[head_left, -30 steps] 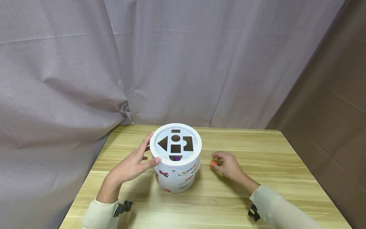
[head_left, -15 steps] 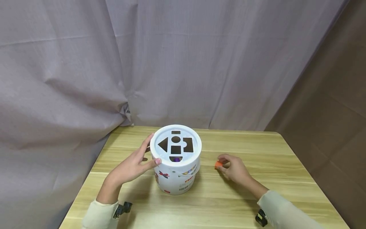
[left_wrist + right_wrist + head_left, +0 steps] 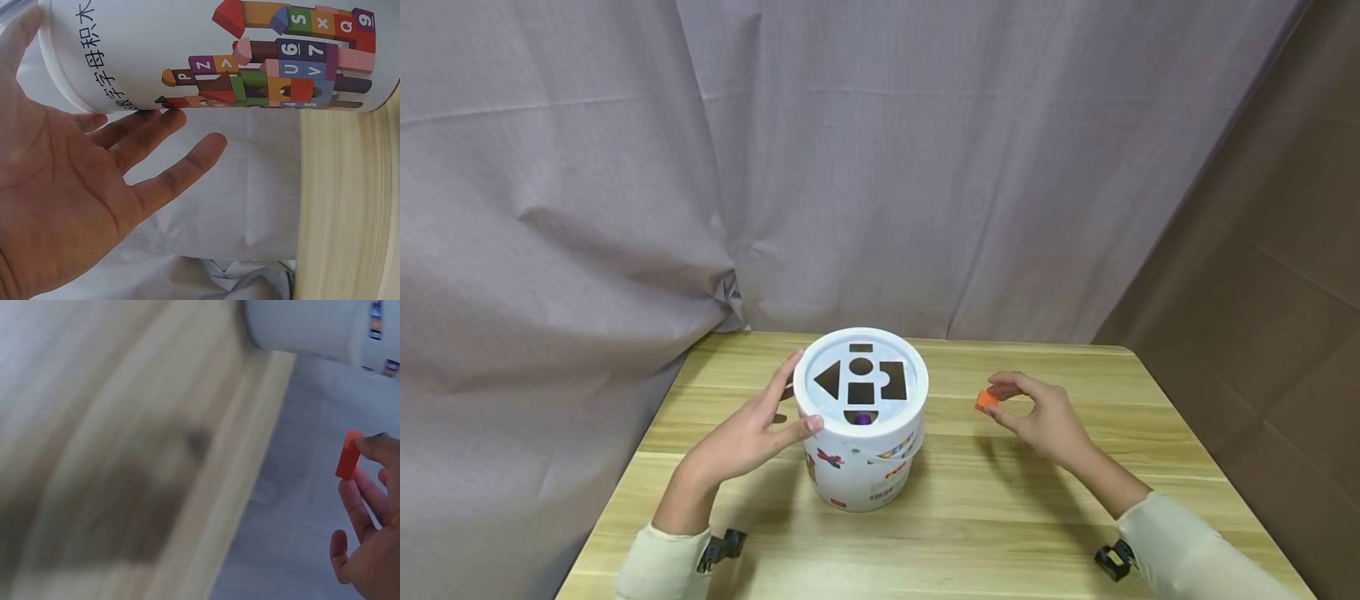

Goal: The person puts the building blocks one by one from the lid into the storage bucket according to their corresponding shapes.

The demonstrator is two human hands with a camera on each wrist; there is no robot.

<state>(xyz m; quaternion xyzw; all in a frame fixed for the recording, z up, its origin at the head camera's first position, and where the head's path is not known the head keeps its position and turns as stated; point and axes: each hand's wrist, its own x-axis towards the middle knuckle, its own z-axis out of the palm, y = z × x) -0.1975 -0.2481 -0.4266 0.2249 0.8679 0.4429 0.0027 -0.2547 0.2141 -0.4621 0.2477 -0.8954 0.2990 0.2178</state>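
Note:
A white bucket (image 3: 859, 471) with printed pictures stands upright on the table. Triangle, circle, rectangle and other shaped holes pierce its pale lid (image 3: 891, 409). Something purple (image 3: 863, 419) shows through the half-round hole. My left hand (image 3: 741, 433) rests on the bucket's left side, thumb at the near rim and fingers spread, mostly straight; in the left wrist view two fingertips lie along the wall (image 3: 131, 37). To the right of the bucket, my right hand (image 3: 1048, 421) pinches a small orange block (image 3: 987, 402) between thumb and fingers, raised above the wood. The block (image 3: 349, 455) looks rectangular in the right wrist view.
The light wooden table (image 3: 925, 550) reaches back to a grey curtain (image 3: 880, 167), with a brown cloth (image 3: 1262, 333) along the right side. A thin handle (image 3: 904, 450) hangs on the bucket's front right. Both sleeves carry a black wrist camera mount (image 3: 722, 548).
My right hand has lifted the orange block off the table and moved it right, away from the bucket. The left hand and bucket stay in place.

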